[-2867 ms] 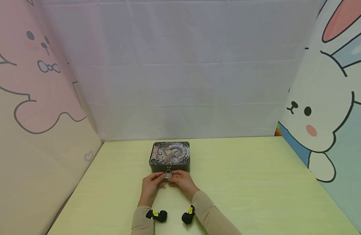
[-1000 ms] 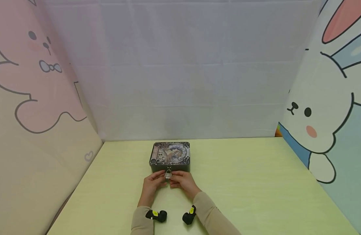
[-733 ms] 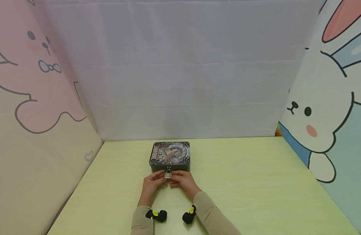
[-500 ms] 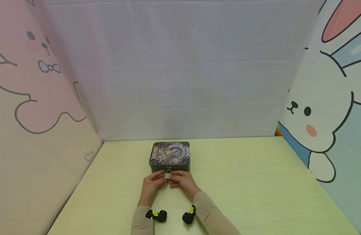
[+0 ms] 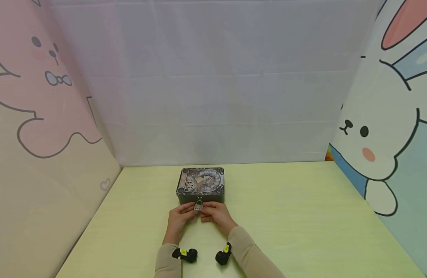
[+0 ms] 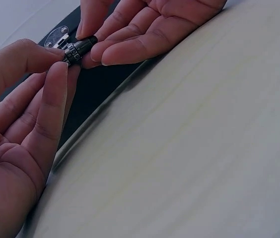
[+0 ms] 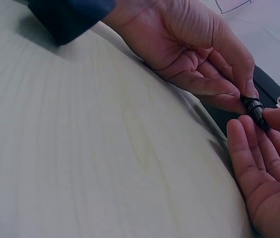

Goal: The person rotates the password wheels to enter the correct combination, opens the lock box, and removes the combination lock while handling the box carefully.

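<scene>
A small silver combination padlock (image 5: 198, 205) hangs at the metal latch (image 5: 200, 198) on the front of a dark tin box (image 5: 201, 181) with a printed picture on its lid. My left hand (image 5: 177, 221) pinches the padlock from the left between thumb and fingers. From the other side, my right hand (image 5: 218, 217) holds it by thumb and fingertips. Number dials on the padlock (image 6: 74, 51) show in the left wrist view, though the digits are too small to read. In the right wrist view, fingers of both hands surround the padlock (image 7: 253, 110) and partly cover it.
The box stands on a pale yellow-green table (image 5: 286, 216), close to its back edge. Behind it hangs a white cloth (image 5: 213, 85). Cartoon-printed panels rise on the left (image 5: 53, 116) and right (image 5: 380, 127). Black cameras (image 5: 189, 255) sit on both wrists.
The right hand has shifted very slightly to the right since the oldest frame, and fingers have moved a little around the padlock. The box has stayed in place.
</scene>
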A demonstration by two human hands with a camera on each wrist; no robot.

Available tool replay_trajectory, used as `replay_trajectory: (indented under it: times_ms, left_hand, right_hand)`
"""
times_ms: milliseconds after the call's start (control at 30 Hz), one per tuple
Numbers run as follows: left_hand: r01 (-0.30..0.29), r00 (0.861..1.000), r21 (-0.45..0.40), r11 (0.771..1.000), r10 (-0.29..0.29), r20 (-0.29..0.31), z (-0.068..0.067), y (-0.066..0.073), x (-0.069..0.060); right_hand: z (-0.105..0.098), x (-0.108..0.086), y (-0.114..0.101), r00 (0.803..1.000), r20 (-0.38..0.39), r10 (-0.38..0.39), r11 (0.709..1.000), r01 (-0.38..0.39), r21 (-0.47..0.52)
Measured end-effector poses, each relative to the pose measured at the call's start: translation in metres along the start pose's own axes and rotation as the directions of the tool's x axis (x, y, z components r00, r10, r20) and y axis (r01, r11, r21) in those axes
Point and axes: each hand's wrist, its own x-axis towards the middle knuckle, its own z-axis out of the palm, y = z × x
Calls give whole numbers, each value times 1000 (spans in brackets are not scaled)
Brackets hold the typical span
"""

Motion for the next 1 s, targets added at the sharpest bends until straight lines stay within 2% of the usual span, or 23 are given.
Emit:
replay_trajectory:
  times_ms: [267,767,1000]
  left_hand:
    - [6,1000,-1,1000,-6,8,0,1,-2]
    - [1,1000,6,1000,-1,-12,1,2,-1]
    - [11,1000,-19,1000,-11,-3,1,3,-1]
  right_hand:
    - [0,0,1,1000,9,-7,1000,7,-3]
    - [1,-1,-1,1000,12,-7,1000,7,-8]
    - [1,0,0,1000,9,-6,1000,6,-8]
